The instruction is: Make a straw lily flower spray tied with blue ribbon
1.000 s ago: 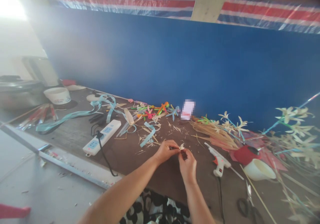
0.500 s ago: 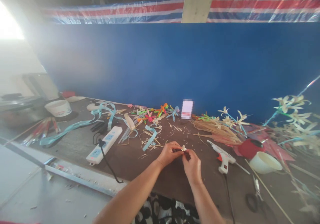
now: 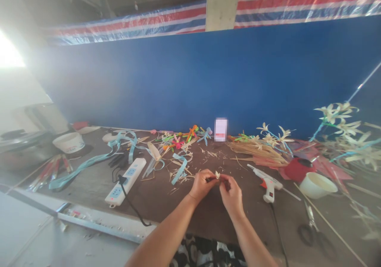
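A small cream-coloured flower [image 3: 217, 175] with pointed petals sticks up between the fingertips of both hands, above the brown tabletop. My left hand [image 3: 202, 186] pinches it from the left with thumb and forefinger. From the right, my right hand [image 3: 231, 193] is closed on its base, the fingers curled in. The part below the petals is hidden by the fingers. To the right of my right hand lies a white glue gun [image 3: 269, 184] with a red trigger. Pale scraps [image 3: 212, 153] are scattered just beyond the hands.
A white power strip [image 3: 126, 181] with a black cord lies left, near light-blue ribbon [image 3: 86, 165]. On the right are scissors [image 3: 311, 219], a cream cup [image 3: 318, 185], a red object [image 3: 299, 169] and made-up pale flowers [image 3: 336, 114]. A blue panel [image 3: 178, 80] stands behind.
The view has tilted and shifted slightly. Both hands keep hold of the small flower, which has turned a little so its petals point more upward.
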